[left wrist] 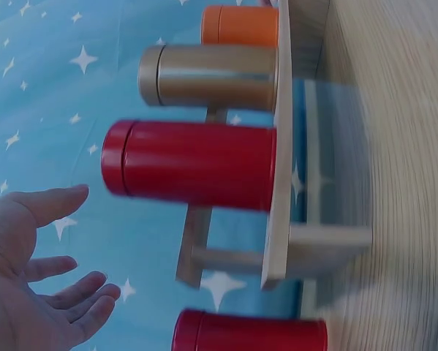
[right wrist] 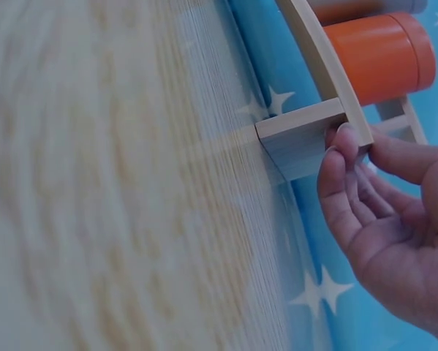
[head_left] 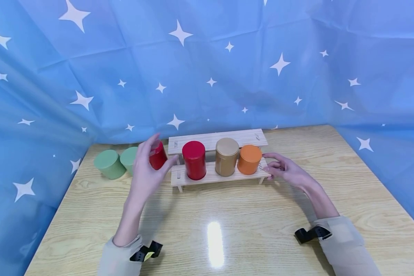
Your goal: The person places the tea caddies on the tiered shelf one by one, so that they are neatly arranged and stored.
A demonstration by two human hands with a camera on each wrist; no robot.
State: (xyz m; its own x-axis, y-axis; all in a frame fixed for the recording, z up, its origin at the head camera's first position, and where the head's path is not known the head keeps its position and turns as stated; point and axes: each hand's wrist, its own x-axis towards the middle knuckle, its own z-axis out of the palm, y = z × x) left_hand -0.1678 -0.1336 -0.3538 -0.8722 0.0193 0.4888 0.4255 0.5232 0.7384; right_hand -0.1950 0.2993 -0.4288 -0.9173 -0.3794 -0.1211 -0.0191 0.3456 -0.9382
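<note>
A two-tier wooden shelf carries a red canister, a gold canister and an orange canister on its lower board. My right hand pinches the right end of that board between thumb and curled fingers, as the right wrist view confirms for the hand. My left hand is spread with nothing in it, in front of a second red canister left of the shelf. In the left wrist view its fingers stand apart from both red canisters.
Two mint-green canisters stand on the wood-grain table at the far left, one partly behind my left hand. A blue cloth with white stars hangs behind the table and along its sides. The shelf's upper board lies toward the cloth.
</note>
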